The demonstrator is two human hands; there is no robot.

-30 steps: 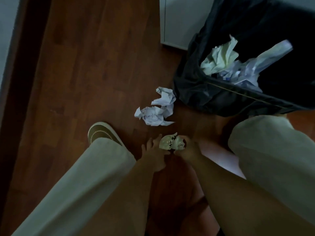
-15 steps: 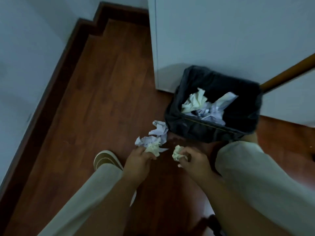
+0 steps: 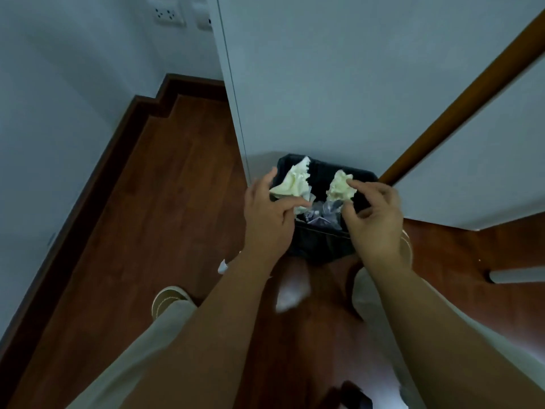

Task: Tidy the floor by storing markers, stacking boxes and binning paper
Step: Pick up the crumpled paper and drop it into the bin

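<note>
The black-lined bin (image 3: 321, 246) stands hard against the white cabinet (image 3: 339, 84) on its far side, so the only way in is from above and from the near side. Both hands and their paper wads crowd the opening; crumpled paper (image 3: 321, 215) already fills the bottom. A wooden rail (image 3: 460, 104) slants in at the right (close to the bin's far right corner). Left of the bin, the wooden floor (image 3: 147, 216) lies open up to the skirting board (image 3: 97, 184).
</note>
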